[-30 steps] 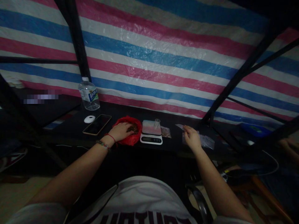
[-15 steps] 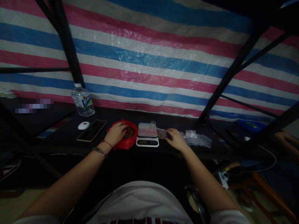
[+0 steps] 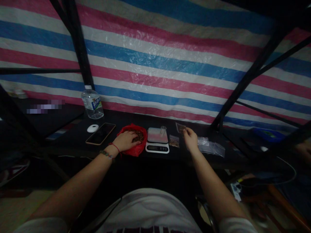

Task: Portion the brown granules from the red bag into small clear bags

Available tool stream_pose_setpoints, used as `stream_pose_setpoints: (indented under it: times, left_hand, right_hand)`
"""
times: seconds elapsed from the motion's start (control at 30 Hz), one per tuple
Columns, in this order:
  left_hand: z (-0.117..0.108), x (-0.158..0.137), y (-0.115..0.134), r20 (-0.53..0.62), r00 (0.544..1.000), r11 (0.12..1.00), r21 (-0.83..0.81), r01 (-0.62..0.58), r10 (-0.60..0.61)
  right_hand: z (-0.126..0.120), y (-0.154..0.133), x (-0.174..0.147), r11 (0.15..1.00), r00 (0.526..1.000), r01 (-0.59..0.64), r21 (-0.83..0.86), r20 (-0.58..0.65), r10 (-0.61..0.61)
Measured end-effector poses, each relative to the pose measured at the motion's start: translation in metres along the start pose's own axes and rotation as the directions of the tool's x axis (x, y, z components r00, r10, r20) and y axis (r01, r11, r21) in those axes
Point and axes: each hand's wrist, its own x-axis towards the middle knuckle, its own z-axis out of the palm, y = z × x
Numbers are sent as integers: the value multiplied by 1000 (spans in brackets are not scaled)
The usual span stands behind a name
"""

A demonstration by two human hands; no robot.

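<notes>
My left hand (image 3: 126, 141) rests with fingers stretched over small brown pieces (image 3: 139, 135) inside a red plastic bag (image 3: 132, 151). My right hand (image 3: 190, 139) is closed, pinching the edge of a small clear zip bag (image 3: 180, 127) that is lifted off the table and has something brownish in it. Below it lies another zip bag (image 3: 174, 141) with brown bits inside. Between my hands stands a white digital scale (image 3: 157, 148), a small clear cup (image 3: 163, 130) on its plate. Several flat clear bags (image 3: 213, 148) lie right of my right hand.
A phone (image 3: 100, 133), a white rounded case (image 3: 92, 128) and a clear plastic bottle (image 3: 92, 103) stand left on the black table (image 3: 116, 117). Dark metal posts (image 3: 79, 48) frame a striped sheet (image 3: 157, 64) behind. A blue tray (image 3: 268, 134) is at far right.
My right hand has raised a small zip bag up and away from the one beside the scale. My left hand's fingers have spread flatter over the brown pieces. The view has shifted slightly.
</notes>
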Motion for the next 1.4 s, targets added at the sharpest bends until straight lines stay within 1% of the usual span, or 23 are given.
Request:
stream_pose_setpoints:
  times: [0.07,0.13,0.2,0.27,0.3,0.37,0.43,0.5,0.67,0.73,0.77,0.87,0.9,0.93,0.97,1.0,1.07,1.1,1.17,1.23,1.27,1.33,1.4]
  left_hand:
    - [-5,0,4,-23,999,999,-26,-29,29]
    - [-13,1,10,-104,995,997,-73,-7,-1]
    - [-20,1,19,-195,980,983,-181,12,-48]
    - [-25,1,28,-236,967,923,-385,-2,-96]
    - [-26,0,32,-228,966,858,-514,-14,-121]
    - [-27,-2,39,-157,978,668,-744,-24,-139]
    - [-25,-4,43,-85,989,509,-861,-13,-118]
    - [-24,-4,46,-47,995,449,-894,-2,-90]
    - [-24,-4,49,31,999,416,-908,38,-23]
    - [-25,-4,52,84,996,407,-910,76,1]
    - [-25,-4,53,102,995,402,-911,91,8]
    - [-23,-4,57,92,995,381,-919,102,-43]
    - [-21,-3,58,75,994,372,-923,99,-78]
    - [-19,-2,59,60,992,365,-926,97,-111]
    - [-17,-2,60,47,989,362,-927,95,-139]
    - [-15,-1,61,38,987,363,-927,93,-156]
    - [-11,-1,64,24,986,384,-919,87,-164]
    - [-10,-1,66,14,987,411,-908,80,-162]
    - [-9,-2,70,-24,987,489,-871,58,-160]
    - [-10,-3,74,-59,984,547,-836,44,-169]
    - [-11,-4,76,-62,982,552,-832,48,-178]
    - [-13,-5,80,-39,981,528,-846,67,-188]
    - [-16,-6,82,-20,983,516,-853,78,-182]
  right_hand:
    - [7,-24,3,951,996,-86,296,48,76]
    - [17,-53,2,818,982,-185,544,133,133]
    - [29,-81,-2,689,958,-277,670,244,148]
    - [39,-104,-9,612,925,-356,706,360,122]
    - [44,-113,-13,589,906,-389,708,411,104]
    - [53,-123,-23,567,870,-441,696,488,77]
    - [60,-124,-32,560,840,-479,676,538,69]
    - [66,-121,-41,559,816,-512,652,573,79]
    - [72,-109,-53,591,766,-558,583,635,96]
    - [72,-102,-53,640,779,-525,562,619,96]
    - [71,-98,-52,683,806,-481,549,583,99]
    - [66,-90,-47,864,920,-240,442,387,58]
    - [64,-90,-46,911,939,-150,385,343,10]
    - [61,-91,-46,939,940,-71,336,337,-50]
    - [58,-95,-47,951,922,-9,308,371,-111]
    - [55,-99,-50,953,887,33,301,430,-166]
    - [51,-110,-58,944,788,69,323,562,-250]
    - [50,-116,-63,939,739,76,335,613,-279]
    - [50,-124,-71,934,687,99,342,655,-313]
    - [52,-127,-76,936,685,134,326,652,-325]
    - [53,-127,-77,938,692,146,314,645,-323]
    - [54,-125,-75,938,694,153,310,642,-325]
    - [54,-123,-72,934,677,148,326,654,-336]
